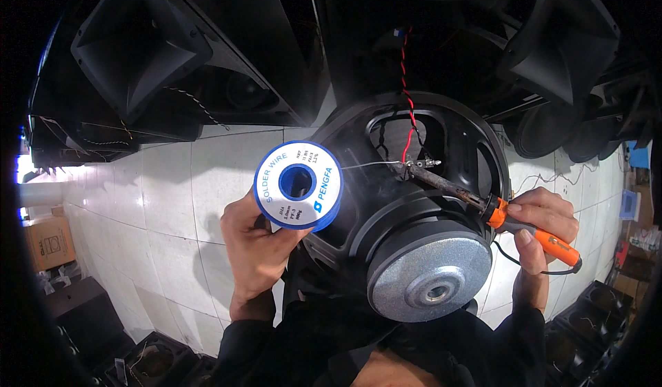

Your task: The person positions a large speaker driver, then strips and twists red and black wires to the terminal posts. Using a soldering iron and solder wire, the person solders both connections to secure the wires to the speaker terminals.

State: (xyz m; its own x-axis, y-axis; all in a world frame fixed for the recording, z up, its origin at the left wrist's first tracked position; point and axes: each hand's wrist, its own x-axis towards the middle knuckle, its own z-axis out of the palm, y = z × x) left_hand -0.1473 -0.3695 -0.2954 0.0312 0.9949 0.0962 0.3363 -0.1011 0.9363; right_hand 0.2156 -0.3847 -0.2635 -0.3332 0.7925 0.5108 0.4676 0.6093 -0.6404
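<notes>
My left hand [252, 252] is closed round a blue spool of solder wire [324, 197] with a white label. A thin strand of solder runs from it to the metal terminal [433, 162] on a large black speaker driver [476, 142]. In my right hand [541, 221] is a soldering iron [552, 246] with an orange and black handle. Its tip touches the terminal where the twisted red and black wire [411, 104] meets it. The driver's round grey magnet [420, 283] faces up, close to my body. Faint smoke hangs around the joint.
Black speaker cabinets with horns [141, 46] stand at the far left and far right. A cardboard box [49, 243] sits at the left edge. Open black cabinets [155, 359] lie at both lower corners. The floor [162, 208] is pale tile, and a black cord [507, 255] hangs by the iron.
</notes>
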